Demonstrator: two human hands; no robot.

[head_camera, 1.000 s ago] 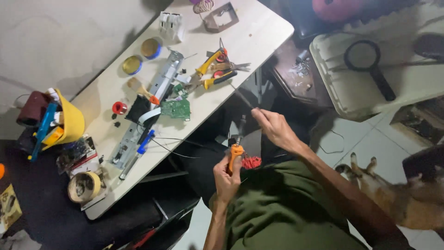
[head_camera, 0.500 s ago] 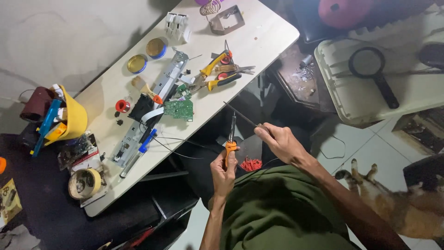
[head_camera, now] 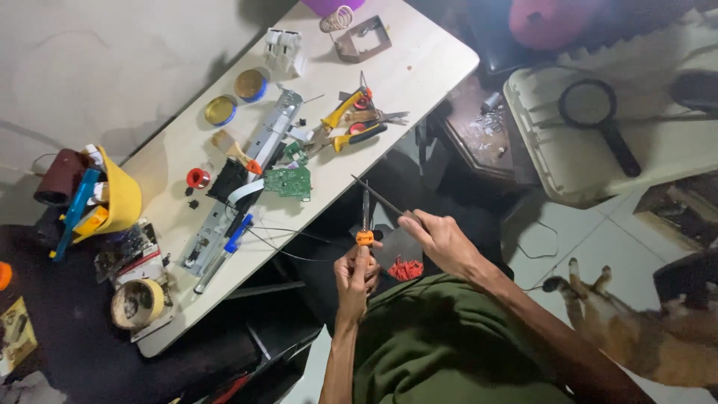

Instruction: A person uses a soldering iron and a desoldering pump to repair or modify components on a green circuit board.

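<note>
Head view: right hand [head_camera: 443, 239] has lifted its rod [head_camera: 378, 196].

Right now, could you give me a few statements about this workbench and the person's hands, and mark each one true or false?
1. The left hand holds an orange-handled tool upright. True.
2. The right hand rests flat on the table. False: it is off the table, pinching a thin rod near the tool's tip.
3. A green circuit board lies on the table. True.
4. The magnifying glass lies among the pliers. False: it lies on a separate pale surface to the right.
5. A roll of tape sits at the table's near left end. True.
</note>
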